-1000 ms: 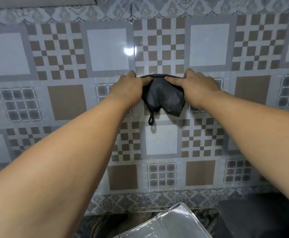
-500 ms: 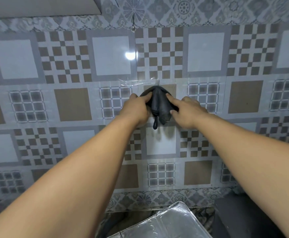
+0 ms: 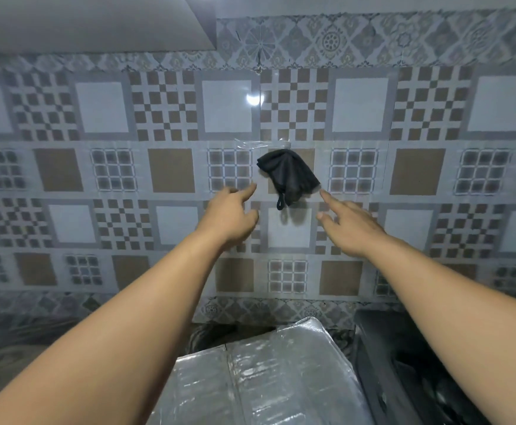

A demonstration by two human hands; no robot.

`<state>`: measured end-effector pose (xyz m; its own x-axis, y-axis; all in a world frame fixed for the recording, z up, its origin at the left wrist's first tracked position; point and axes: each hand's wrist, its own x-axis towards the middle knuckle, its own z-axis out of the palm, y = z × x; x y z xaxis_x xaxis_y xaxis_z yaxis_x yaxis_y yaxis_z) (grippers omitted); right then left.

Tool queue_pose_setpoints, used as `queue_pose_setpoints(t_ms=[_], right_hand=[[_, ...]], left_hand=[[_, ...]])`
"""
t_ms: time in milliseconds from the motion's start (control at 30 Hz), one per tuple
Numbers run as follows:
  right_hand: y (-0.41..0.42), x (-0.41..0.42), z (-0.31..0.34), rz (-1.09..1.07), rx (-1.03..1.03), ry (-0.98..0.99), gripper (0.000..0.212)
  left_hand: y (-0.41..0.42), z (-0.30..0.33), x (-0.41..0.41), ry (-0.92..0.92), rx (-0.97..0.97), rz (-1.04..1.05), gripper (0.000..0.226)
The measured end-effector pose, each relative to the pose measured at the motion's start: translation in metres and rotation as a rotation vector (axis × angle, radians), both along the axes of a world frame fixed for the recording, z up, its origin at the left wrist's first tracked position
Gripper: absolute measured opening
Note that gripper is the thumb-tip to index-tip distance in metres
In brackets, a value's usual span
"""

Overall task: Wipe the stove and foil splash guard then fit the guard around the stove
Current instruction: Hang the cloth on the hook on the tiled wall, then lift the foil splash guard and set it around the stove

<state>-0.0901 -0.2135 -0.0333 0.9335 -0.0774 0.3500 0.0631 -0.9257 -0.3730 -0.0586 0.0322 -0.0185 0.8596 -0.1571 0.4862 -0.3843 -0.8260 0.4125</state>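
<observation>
A dark grey cloth (image 3: pixel 289 177) hangs on the tiled wall from a clear hook (image 3: pixel 284 144), its loop dangling below. My left hand (image 3: pixel 230 215) is just below and left of the cloth, fingers loosely extended, holding nothing. My right hand (image 3: pixel 347 222) is below and right of it, index finger pointing toward the cloth's lower corner, not gripping. The folded foil splash guard (image 3: pixel 263 372) lies on the counter at the bottom centre. The black stove (image 3: pixel 410 363) shows at the bottom right, partly behind my right forearm.
The patterned tile wall (image 3: pixel 171 170) fills most of the view. A grey cabinet underside (image 3: pixel 91 23) juts out at the top left. A dark marbled counter (image 3: pixel 20 332) runs along the bottom left.
Both hands have let go of the cloth and pulled back down and apart from it. The cloth now hangs by itself on the wall. The view has tilted downward.
</observation>
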Motion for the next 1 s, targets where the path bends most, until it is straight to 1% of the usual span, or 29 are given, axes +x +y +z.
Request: queue_pose_setpoints(t_ms=[100,233,400,600,800,1000], right_hand=[[0.004,-0.035,-0.024,0.043,0.032,0.053,0.057],[0.015,-0.084,-0.054,0.104,0.022,0.114,0.056],[0.041,-0.131,-0.093,0.181,0.034,0.192,0.056],[0.094,-0.157,-0.136,0.293,0.036,0.256,0.059],[0.152,-0.158,-0.175,0.382,0.022,0.322,0.061],[0.197,-0.118,-0.231,0.373,0.029,0.419,0.065]], left_hand=[[0.019,-0.024,-0.042,0.067,0.018,0.045,0.063],[0.046,-0.052,-0.104,0.138,0.028,0.1,0.06],[0.084,-0.088,-0.178,0.207,-0.024,0.179,0.06],[0.138,-0.131,-0.241,0.296,-0.104,0.269,0.06],[0.198,-0.174,-0.267,0.363,-0.198,0.361,0.059],[0.26,-0.228,-0.241,0.494,-0.237,0.362,0.059]])
